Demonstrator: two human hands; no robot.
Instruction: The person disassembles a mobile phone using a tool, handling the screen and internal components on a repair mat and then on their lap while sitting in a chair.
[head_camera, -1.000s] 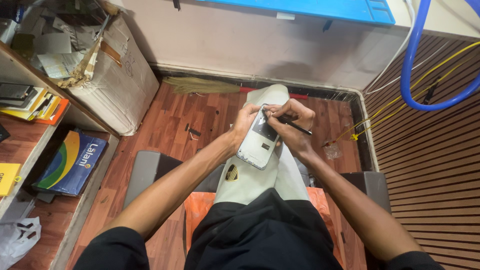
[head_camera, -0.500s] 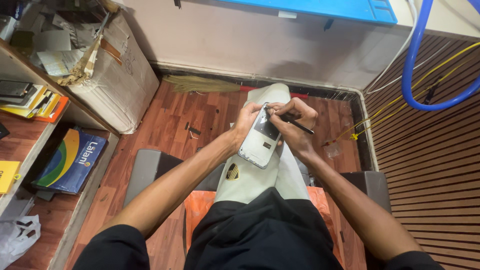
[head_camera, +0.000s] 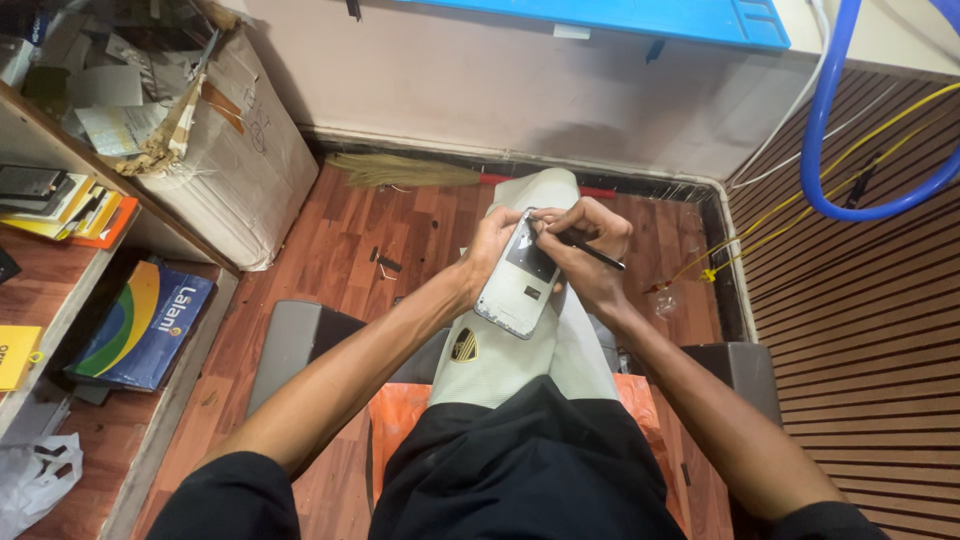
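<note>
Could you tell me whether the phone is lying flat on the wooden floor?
No, the left hand holds the phone up above the lap while the right hand applies a thin black tool to it.

Cardboard box (head_camera: 235, 150), broom (head_camera: 400, 170), blue hose (head_camera: 830, 130)

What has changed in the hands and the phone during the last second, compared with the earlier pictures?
Almost nothing visibly changed. The left hand still holds the opened phone over the knee, and the right hand still keeps the thin dark tool with its tip at the phone's upper part. No thing was taken up or let go. The cardboard box and the broom lie as before.
</note>
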